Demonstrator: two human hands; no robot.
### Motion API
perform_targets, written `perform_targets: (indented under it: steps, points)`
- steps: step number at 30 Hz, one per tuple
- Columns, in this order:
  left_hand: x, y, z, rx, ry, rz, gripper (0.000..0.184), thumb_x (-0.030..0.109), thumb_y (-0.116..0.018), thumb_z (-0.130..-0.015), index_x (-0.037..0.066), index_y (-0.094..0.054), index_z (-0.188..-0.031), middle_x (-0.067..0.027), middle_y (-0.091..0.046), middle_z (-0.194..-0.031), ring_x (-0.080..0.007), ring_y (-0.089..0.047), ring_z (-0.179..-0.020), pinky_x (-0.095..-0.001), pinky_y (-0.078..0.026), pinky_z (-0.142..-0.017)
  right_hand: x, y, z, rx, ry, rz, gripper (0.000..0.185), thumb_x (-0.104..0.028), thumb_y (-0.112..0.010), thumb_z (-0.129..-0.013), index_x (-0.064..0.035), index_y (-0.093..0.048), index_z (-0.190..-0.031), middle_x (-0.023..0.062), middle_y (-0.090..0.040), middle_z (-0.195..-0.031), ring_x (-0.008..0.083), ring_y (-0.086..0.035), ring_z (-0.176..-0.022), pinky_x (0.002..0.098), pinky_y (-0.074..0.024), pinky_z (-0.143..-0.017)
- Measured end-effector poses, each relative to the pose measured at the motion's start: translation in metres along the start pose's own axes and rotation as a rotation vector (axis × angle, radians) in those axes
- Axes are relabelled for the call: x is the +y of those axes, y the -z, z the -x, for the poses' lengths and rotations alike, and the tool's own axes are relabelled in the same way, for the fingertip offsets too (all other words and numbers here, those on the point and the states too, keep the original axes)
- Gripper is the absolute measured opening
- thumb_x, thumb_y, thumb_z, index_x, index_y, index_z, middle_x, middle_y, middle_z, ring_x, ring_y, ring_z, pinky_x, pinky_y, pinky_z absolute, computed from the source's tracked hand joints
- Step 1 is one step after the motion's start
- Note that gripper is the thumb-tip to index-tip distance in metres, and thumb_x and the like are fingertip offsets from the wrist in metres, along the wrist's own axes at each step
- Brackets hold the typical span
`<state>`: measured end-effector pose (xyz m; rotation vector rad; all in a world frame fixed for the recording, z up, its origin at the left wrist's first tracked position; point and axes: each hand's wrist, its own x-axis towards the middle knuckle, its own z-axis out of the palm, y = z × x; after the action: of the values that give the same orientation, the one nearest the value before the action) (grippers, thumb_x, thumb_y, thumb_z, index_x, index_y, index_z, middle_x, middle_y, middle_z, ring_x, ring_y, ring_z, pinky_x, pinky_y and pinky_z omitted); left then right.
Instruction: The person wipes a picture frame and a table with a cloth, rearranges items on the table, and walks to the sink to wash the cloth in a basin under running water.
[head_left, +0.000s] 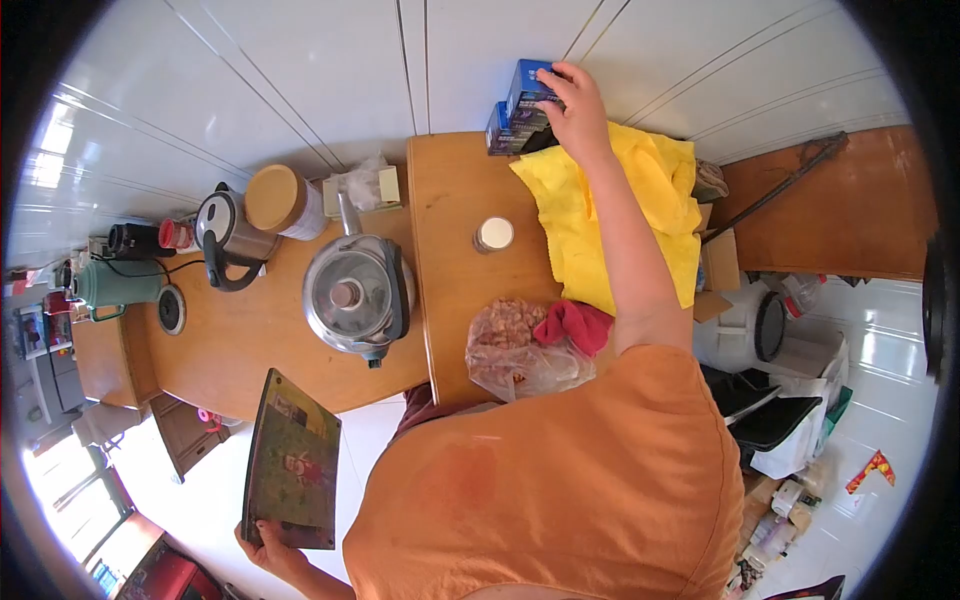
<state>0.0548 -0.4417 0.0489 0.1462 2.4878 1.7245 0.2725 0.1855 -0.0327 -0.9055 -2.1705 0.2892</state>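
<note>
My left hand grips the lower corner of a flat rectangular board or thin book, dark green with a printed picture. It is held upright, away from the table. My right hand reaches to the wall, its fingers and thumb curled on the upper blue box. A second blue box stands beside and below that one on the table. Under my right forearm lies a bright yellow cloth, partly covered by the arm.
A white-topped small jar, a plastic bag of brownish pieces and a dark pink cloth lie on the wooden table. Leftward stand a glass-lidded pot, an electric kettle and a tan-lidded tub.
</note>
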Motion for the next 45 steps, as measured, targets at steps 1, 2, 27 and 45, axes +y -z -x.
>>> perform_targets:
  steps: [1, 2, 27, 45]
  points:
    - [0.0, 0.0, 0.0, -0.005, -0.001, -0.002, 0.021, 0.016, -0.062, -0.081, 0.004, -0.051, -0.095, 0.0012, -0.049, -0.077, -0.0073, -0.044, -0.068, -0.0192, -0.036, -0.059, 0.0, -0.002, 0.001, 0.008, 0.013, -0.007, 0.039, -0.002, -0.068, -0.065, -0.0108, -0.061, -0.102, 0.0094, -0.051, -0.111, 0.0279, -0.048, -0.103, 0.0355, -0.0425, -0.085]
    - [0.001, 0.0, 0.001, -0.007, 0.002, -0.006, 0.021, 0.016, -0.063, -0.081, 0.004, -0.051, -0.094, 0.0013, -0.049, -0.077, -0.0073, -0.044, -0.068, -0.0193, -0.037, -0.059, -0.001, -0.004, 0.002, 0.014, 0.025, -0.013, 0.038, -0.002, -0.068, -0.065, -0.0108, -0.061, -0.102, 0.0094, -0.051, -0.11, 0.028, -0.048, -0.103, 0.0356, -0.0427, -0.085]
    - [-0.002, 0.0, 0.008, 0.037, 0.013, -0.041, 0.024, 0.019, -0.062, -0.082, 0.002, -0.05, -0.095, -0.0038, -0.052, -0.082, -0.0112, -0.048, -0.072, -0.0219, -0.04, -0.061, -0.018, -0.087, 0.031, -0.201, 0.167, 0.466, 0.038, -0.014, -0.07, -0.062, -0.0118, -0.06, -0.099, -0.0001, -0.056, -0.096, 0.0201, -0.051, -0.093, 0.0361, -0.041, -0.075]
    - [-0.006, 0.002, -0.007, -0.042, 0.044, 0.007, 0.027, 0.018, -0.065, -0.08, 0.002, -0.051, -0.097, -0.0054, -0.054, -0.088, -0.0131, -0.05, -0.078, -0.0244, -0.045, -0.067, -0.03, -0.025, 0.131, -0.589, -0.495, -0.419, 0.054, -0.016, -0.073, -0.067, -0.006, -0.05, -0.115, 0.0052, -0.057, -0.105, 0.0142, -0.056, -0.09, 0.0265, -0.0453, -0.079]
